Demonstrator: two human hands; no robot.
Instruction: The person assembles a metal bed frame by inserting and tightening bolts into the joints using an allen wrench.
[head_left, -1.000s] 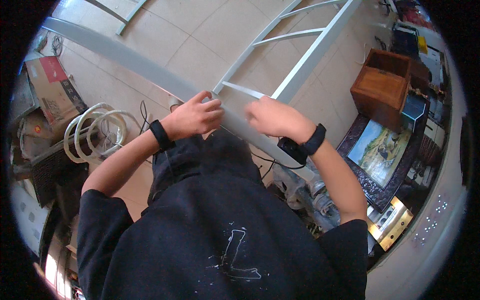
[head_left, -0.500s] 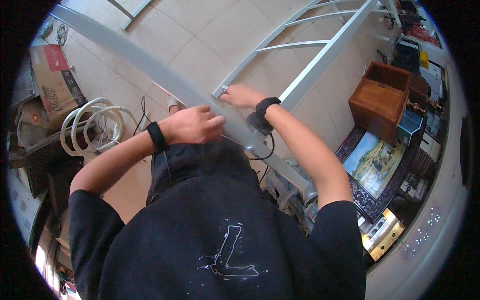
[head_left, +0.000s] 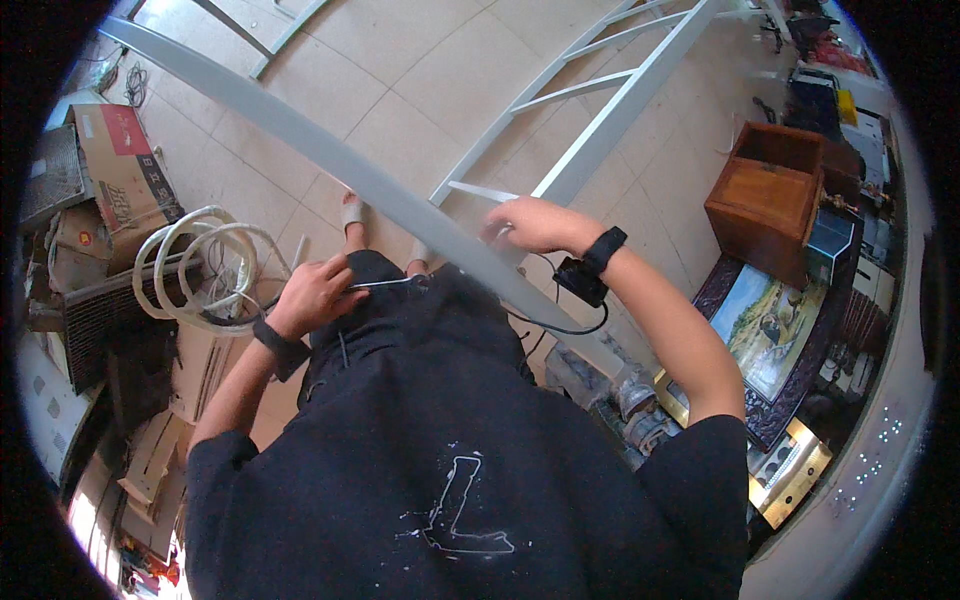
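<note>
A long pale-grey metal beam [head_left: 330, 150] slants across in front of me from upper left to lower right. My left hand [head_left: 315, 295] is closed beside my lap, short of the beam. From its fingers a thin shiny metal rod [head_left: 385, 283] points right. My right hand [head_left: 540, 225] is at the beam's far side, fingers curled downward and slightly blurred; what they hold, if anything, is hidden. Near it lies the end of a pale-grey metal frame with crossbars [head_left: 590, 140]. A black device [head_left: 580, 283] with a cable hangs at my right wrist.
Coiled white tubing [head_left: 205, 265] and a cardboard box [head_left: 125, 165] lie at left. On the right stand a wooden cabinet [head_left: 765, 195] and a framed picture [head_left: 765, 330]. Grey cloth [head_left: 590, 390] is under the beam's near end. Another metal piece [head_left: 255, 40] lies far left on the tiled floor.
My left hand has moved left and down, away from the beam, and the thin rod now shows. My right hand has shifted right and down from the metal frame's end.
</note>
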